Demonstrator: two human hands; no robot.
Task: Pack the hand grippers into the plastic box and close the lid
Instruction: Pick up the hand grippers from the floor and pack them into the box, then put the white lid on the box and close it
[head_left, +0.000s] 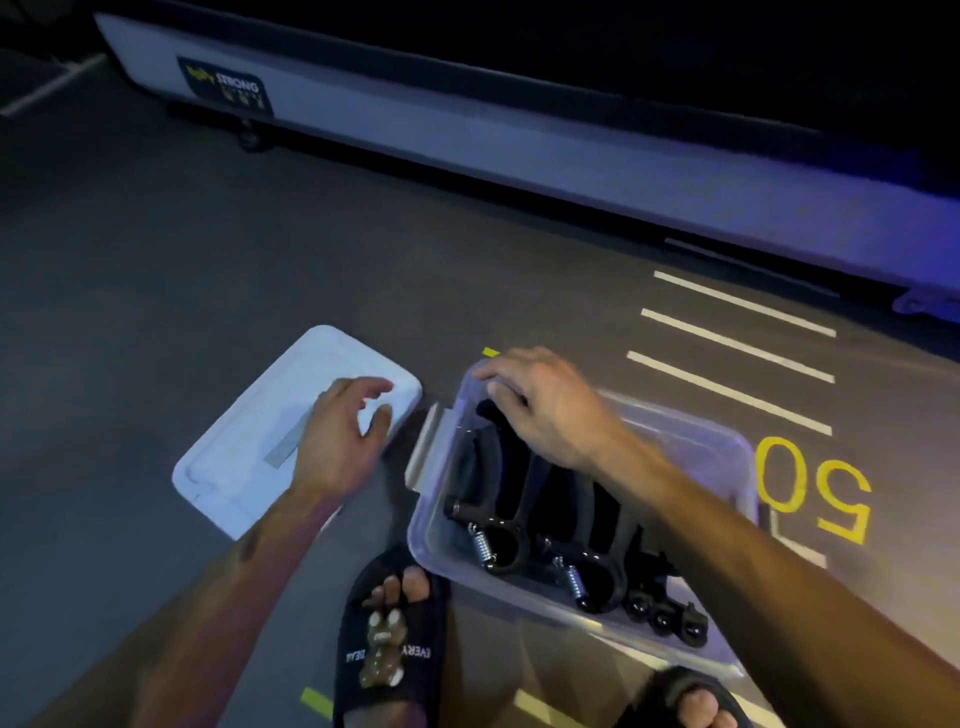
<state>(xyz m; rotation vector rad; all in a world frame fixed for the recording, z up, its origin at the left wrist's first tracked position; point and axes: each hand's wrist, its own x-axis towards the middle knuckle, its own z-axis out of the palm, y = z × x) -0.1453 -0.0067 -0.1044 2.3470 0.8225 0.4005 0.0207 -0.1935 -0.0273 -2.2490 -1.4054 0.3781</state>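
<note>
On a dark grey floor (156, 249) painted with white stripes (737, 343) and a yellow "50" (815, 488), the left hand (337, 436) hovers loosely spread over the white lid (244, 457), while the right hand (545, 405), fingers curled, reaches into the clear plastic box (701, 447) holding black hand grippers (498, 499).

1. both arms are bare, no sleeves.
2. left forearm (249, 543) has a small dark mark.
3. black slippers (387, 654) at 6 o'clock, with white words and a little bear charm (382, 656).

Upper handles of the hand grippers (524, 499) behind the right hand (545, 410); right-hand fingertips indistinct.
</note>
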